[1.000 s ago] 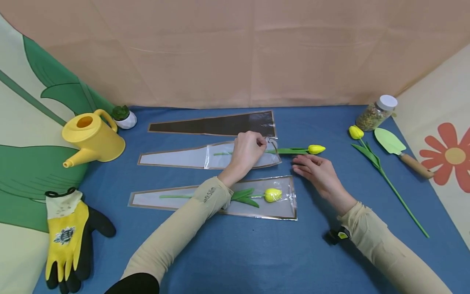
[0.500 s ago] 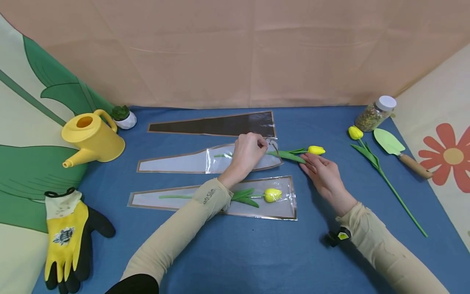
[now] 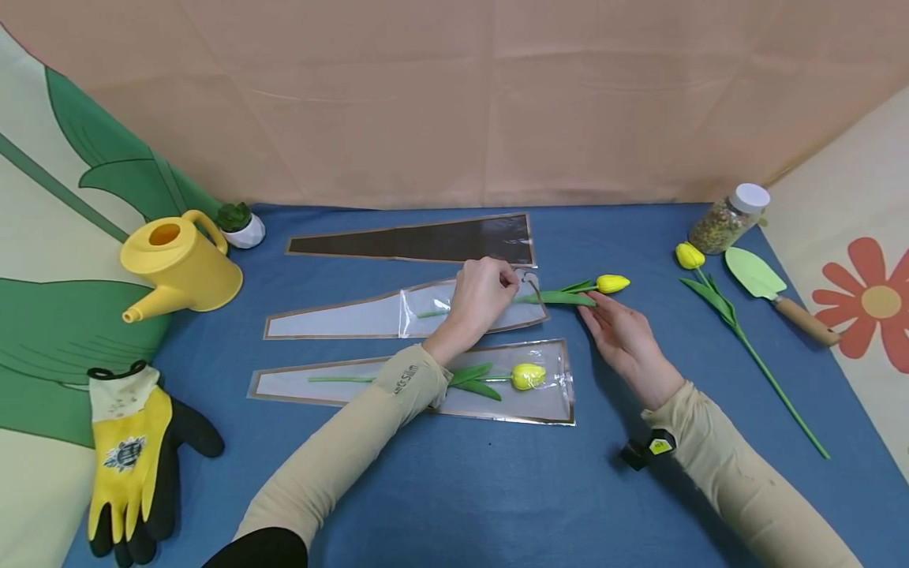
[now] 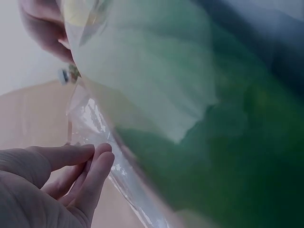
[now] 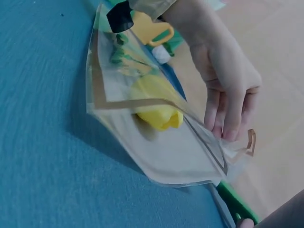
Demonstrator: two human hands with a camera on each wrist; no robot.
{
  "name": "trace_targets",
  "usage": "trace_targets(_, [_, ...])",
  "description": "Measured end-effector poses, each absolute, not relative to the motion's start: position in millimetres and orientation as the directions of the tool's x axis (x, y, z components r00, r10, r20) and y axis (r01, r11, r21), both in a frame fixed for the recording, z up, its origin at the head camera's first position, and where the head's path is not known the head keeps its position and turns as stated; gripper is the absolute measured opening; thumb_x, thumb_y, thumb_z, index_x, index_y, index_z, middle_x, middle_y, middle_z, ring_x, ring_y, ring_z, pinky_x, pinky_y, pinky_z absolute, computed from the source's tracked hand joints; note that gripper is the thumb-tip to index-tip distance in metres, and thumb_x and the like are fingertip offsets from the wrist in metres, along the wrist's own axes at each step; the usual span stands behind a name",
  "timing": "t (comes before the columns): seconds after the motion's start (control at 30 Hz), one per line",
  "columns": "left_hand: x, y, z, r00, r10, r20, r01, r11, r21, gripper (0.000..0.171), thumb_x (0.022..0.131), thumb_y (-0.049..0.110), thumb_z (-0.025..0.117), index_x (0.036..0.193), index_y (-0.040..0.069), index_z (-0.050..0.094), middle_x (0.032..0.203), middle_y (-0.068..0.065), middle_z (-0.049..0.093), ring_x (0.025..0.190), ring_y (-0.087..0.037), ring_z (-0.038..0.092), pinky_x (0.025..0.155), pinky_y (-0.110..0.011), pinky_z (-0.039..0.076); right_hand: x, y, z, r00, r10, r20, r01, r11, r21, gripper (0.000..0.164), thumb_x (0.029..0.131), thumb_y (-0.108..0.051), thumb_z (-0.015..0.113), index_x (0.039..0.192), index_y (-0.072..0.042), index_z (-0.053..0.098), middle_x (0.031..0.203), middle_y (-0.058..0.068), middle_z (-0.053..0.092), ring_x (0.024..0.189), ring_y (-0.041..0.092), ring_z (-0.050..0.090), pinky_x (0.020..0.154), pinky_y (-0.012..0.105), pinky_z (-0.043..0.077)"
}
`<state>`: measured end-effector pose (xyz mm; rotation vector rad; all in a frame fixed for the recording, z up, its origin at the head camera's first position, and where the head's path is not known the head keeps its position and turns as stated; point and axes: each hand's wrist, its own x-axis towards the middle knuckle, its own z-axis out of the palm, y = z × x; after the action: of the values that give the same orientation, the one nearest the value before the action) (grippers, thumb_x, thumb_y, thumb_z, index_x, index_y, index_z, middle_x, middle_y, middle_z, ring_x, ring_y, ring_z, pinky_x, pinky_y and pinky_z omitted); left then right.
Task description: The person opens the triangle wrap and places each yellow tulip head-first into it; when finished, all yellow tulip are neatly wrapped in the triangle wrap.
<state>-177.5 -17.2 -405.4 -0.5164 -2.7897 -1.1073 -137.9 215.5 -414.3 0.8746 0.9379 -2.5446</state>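
LH (image 3: pixel 481 293) pinches clr bag (image 3: pixel 341 317), RH (image 3: pixel 625 335) holds tulip (image 3: pixel 561 298)

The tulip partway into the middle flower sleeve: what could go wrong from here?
The tulip might snag: its leaves lie partly outside the sleeve's mouth and could fold back there. The flower sleeve could crease or slip, since the left hand pinches just its thin film. The right hand, at the leaves, might bend them if it pushes hard.
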Motion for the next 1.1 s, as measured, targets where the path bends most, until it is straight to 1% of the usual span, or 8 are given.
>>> trace_targets(0.1, [-178.1, -17.5, -405.9, -0.939, 0.274, 0.210, 0.343, 0.679, 0.649, 0.012, 0.098, 0.001, 0.073, 0.096, 0.003, 0.085, 0.090, -0.007, 0.079, 0.071, -0.018, 0.071, 0.065, -0.028, 0.056, -140.4, 215.3, -414.7, -0.759, -0.083, -0.645, 0.470, -0.756, -0.456, 0.062, 0.114, -0.006, 0.045, 0.171, -0.016, 0.023, 0.168, 0.002, 0.032, 0.150, 0.012, 0.041, 0.109, 0.020, 0.046])
trace_targets(0.23, [-178.6, -17.2, -405.7, -0.940, 0.268, 0.211, 0.340, 0.685, 0.644, 0.012, 0.098, 0.001, 0.074, 0.095, 0.004, 0.085, 0.090, -0.006, 0.080, 0.072, -0.018, 0.071, 0.065, -0.028, 0.055, -140.7, 214.5, -414.0, -0.757, -0.100, -0.646, 0.494, -0.734, -0.466, 0.060, 0.114, -0.009, 0.046, 0.170, -0.016, 0.024, 0.144, 0.005, 0.050, 0.122, 0.012, 0.059, 0.100, 0.019, 0.052])
trace_targets(0.3, [-178.5, -16.7, -405.6, -0.940, 0.269, 0.211, 0.341, 0.686, 0.643, 0.012, 0.098, 0.001, 0.074, 0.095, 0.004, 0.085, 0.090, -0.006, 0.079, 0.072, -0.018, 0.071, 0.065, -0.027, 0.055, -139.7, 214.1, -413.4, -0.754, -0.093, -0.650, 0.498, -0.726, -0.474, 0.055, 0.114, -0.009, 0.049, 0.166, -0.016, 0.032, 0.131, 0.005, 0.056, 0.108, 0.013, 0.064, 0.094, 0.019, 0.054])
trace_targets(0.4, [-178.4, -16.2, -405.8, -0.939, 0.274, 0.209, 0.343, 0.690, 0.637, 0.012, 0.098, 0.002, 0.075, 0.094, 0.006, 0.085, 0.089, -0.006, 0.079, 0.072, -0.017, 0.071, 0.064, -0.027, 0.055, -138.0, 213.0, -412.5, -0.753, -0.079, -0.653, 0.493, -0.725, -0.481, 0.043, 0.112, -0.009, 0.053, 0.154, -0.015, 0.048, 0.122, 0.004, 0.061, 0.099, 0.013, 0.067, 0.089, 0.020, 0.057])
trace_targets(0.63, [-177.3, -15.4, -406.6, -0.934, 0.286, 0.214, 0.355, 0.689, 0.632, 0.014, 0.099, 0.002, 0.073, 0.094, 0.006, 0.085, 0.089, -0.005, 0.079, 0.071, -0.016, 0.070, 0.066, -0.028, 0.056, -137.0, 209.9, -412.2, -0.745, -0.016, -0.667, 0.464, -0.730, -0.501, 0.012, 0.108, -0.012, 0.063, 0.118, -0.014, 0.069, 0.111, 0.003, 0.065, 0.088, 0.015, 0.067, 0.083, 0.023, 0.060])
trace_targets(0.77, [-176.9, -14.6, -405.9, -0.932, 0.294, 0.214, 0.361, 0.681, 0.637, 0.014, 0.099, 0.002, 0.072, 0.094, 0.006, 0.085, 0.089, -0.006, 0.079, 0.070, -0.017, 0.070, 0.064, -0.027, 0.055, -136.8, 207.6, -412.1, -0.750, 0.046, -0.660, 0.410, -0.750, -0.519, 0.009, 0.107, -0.011, 0.065, 0.103, -0.010, 0.074, 0.098, 0.003, 0.070, 0.091, 0.013, 0.067, 0.083, 0.024, 0.060])
trace_targets(0.9, [-177.5, -14.1, -404.5, -0.934, 0.289, 0.208, 0.354, 0.686, 0.636, 0.013, 0.099, 0.002, 0.073, 0.094, 0.005, 0.085, 0.089, -0.006, 0.080, 0.073, -0.017, 0.071, 0.065, -0.027, 0.056, -136.2, 204.1, -414.0, -0.779, 0.111, -0.618, 0.333, -0.761, -0.557, 0.013, 0.106, -0.007, 0.066, 0.098, -0.006, 0.075, 0.093, 0.004, 0.074, 0.096, 0.013, 0.069, 0.084, 0.024, 0.059])
trace_targets(1.1, [-177.7, -15.2, -401.2, -0.937, 0.283, 0.203, 0.347, 0.703, 0.621, 0.010, 0.098, 0.005, 0.076, 0.094, 0.007, 0.085, 0.090, -0.004, 0.080, 0.076, -0.017, 0.073, 0.066, -0.028, 0.057, -134.9, 196.0, -419.6, -0.829, 0.189, -0.526, 0.249, -0.719, -0.649, 0.005, 0.106, -0.002, 0.065, 0.104, -0.002, 0.070, 0.092, 0.005, 0.074, 0.092, 0.014, 0.071, 0.083, 0.023, 0.059])
